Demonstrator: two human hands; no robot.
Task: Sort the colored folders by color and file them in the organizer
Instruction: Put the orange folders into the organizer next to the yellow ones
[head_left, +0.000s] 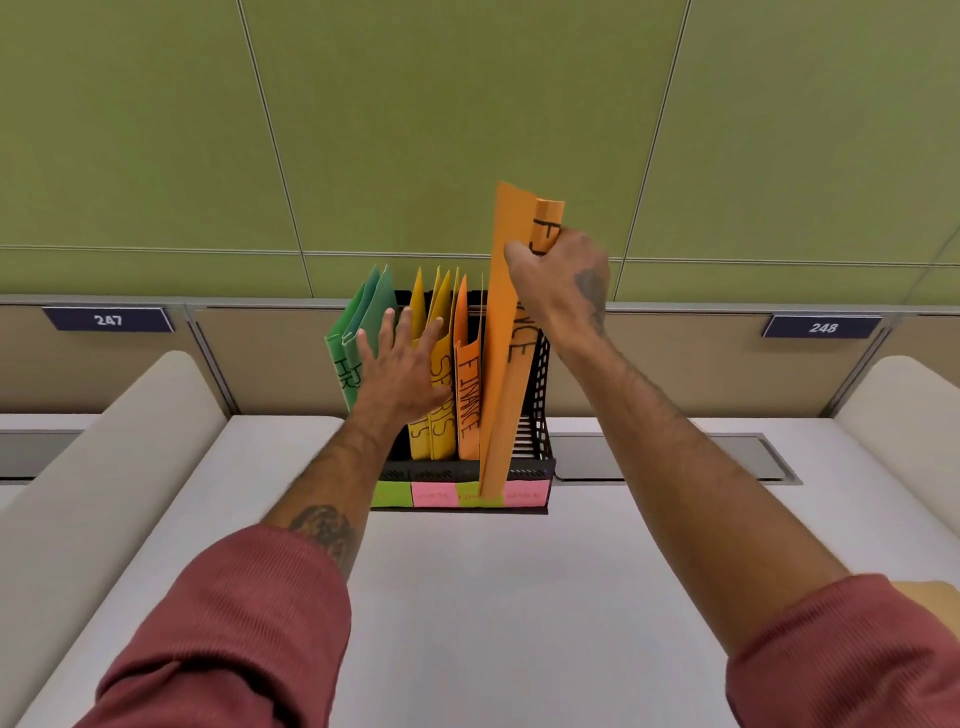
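Note:
A black mesh organizer (540, 395) stands at the back of the white desk, against the partition. It holds green folders (363, 317) at the left, yellow folders (441, 415) in the middle, and an orange folder (467, 395) marked FINANCE. My right hand (563, 283) grips the upper part of another orange folder (504, 374), held upright over the organizer's right side with its lower edge hanging in front of the base. My left hand (402, 364) lies with straight fingers against the green and yellow folders.
Coloured sticky labels (436, 493) line the organizer's front edge. The white desk (493, 623) spreads toward me. Padded cream dividers (104, 467) flank it on both sides. A green wall panel and number plates 247 (108, 319) and 248 (822, 327) sit behind.

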